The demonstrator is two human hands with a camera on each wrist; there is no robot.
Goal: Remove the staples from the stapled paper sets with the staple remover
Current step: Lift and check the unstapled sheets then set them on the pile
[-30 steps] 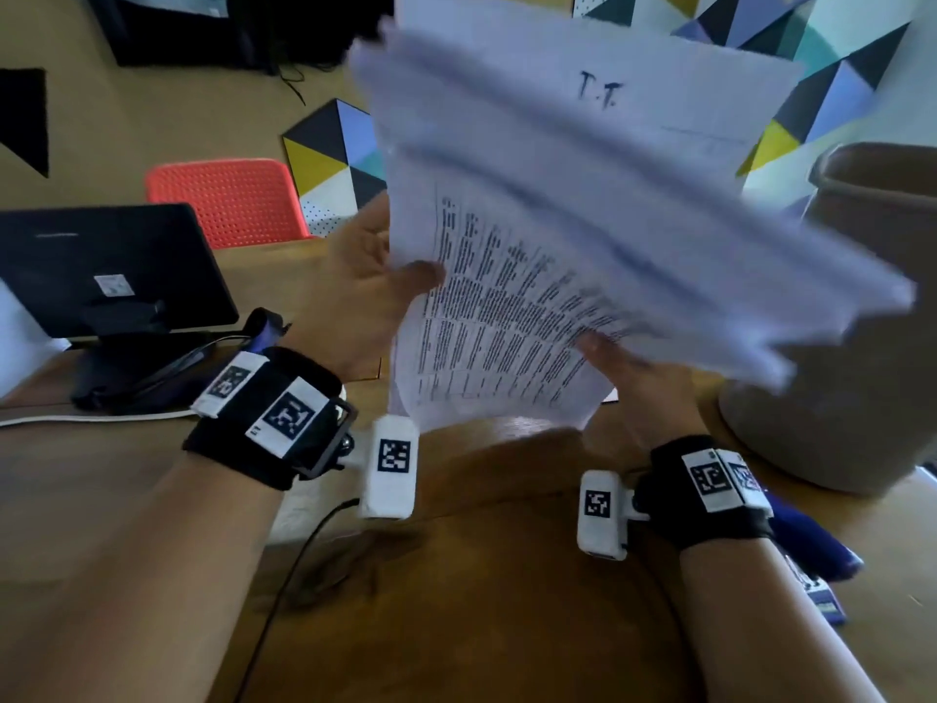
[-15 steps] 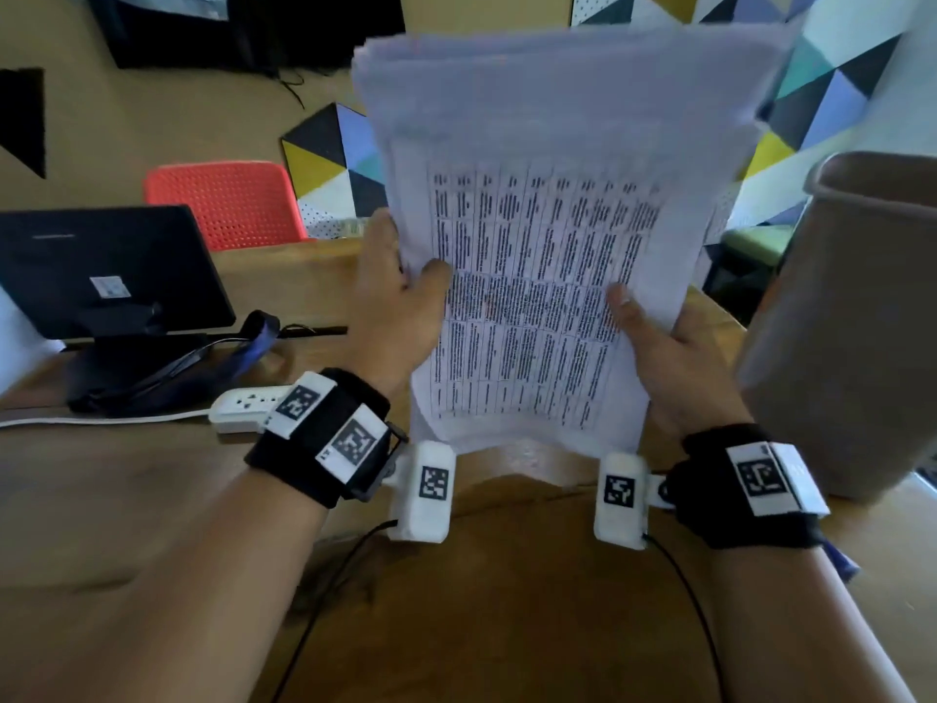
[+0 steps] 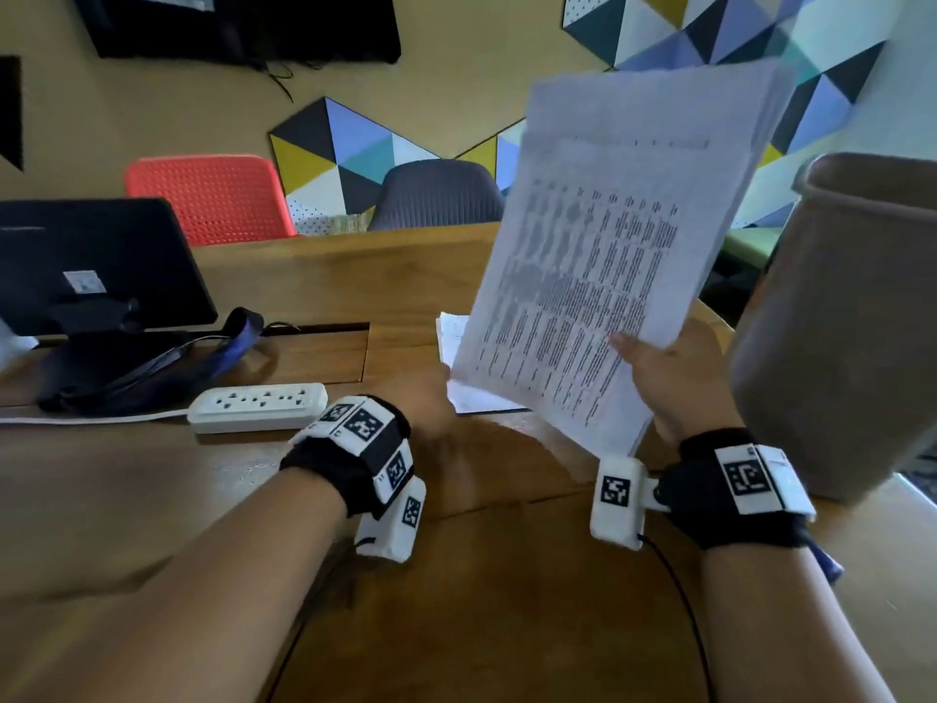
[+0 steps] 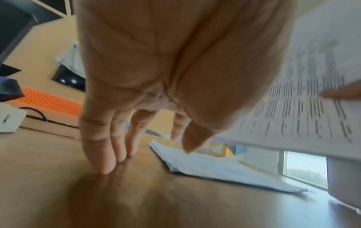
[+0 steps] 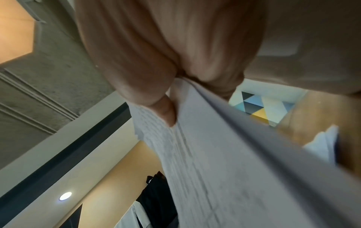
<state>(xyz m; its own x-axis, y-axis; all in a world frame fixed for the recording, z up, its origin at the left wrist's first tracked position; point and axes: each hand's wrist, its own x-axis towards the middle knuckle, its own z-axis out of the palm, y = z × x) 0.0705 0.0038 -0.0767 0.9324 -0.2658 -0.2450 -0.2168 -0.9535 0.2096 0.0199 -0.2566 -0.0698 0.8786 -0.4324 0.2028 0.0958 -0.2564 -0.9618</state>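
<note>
R hand [image 3: 674, 383] grips the raised paper stack [image 3: 613, 256] at its lower edge, thumb on the printed front, fingers curled behind; in the R wrist view the thumb [image 5: 166, 111] pinches the sheets. Stack is tilted, held up off the bench [image 3: 507, 626], above and in front of both hands. L hand [image 4: 148, 69] holds nothing: fingers straight, pointing down, fingertips [image 4: 105, 166] touching the bench. Just beyond the L hand, under the raised stack, a 2nd paper set [image 4: 205, 163] lies flat on the bench. Power strip [image 3: 258, 405] sits just L of the L hand, w/ a dark monitor [image 3: 96, 266] farther L. Tall grey-brown bin [image 3: 841, 337] stands right beside the R hand.
</note>
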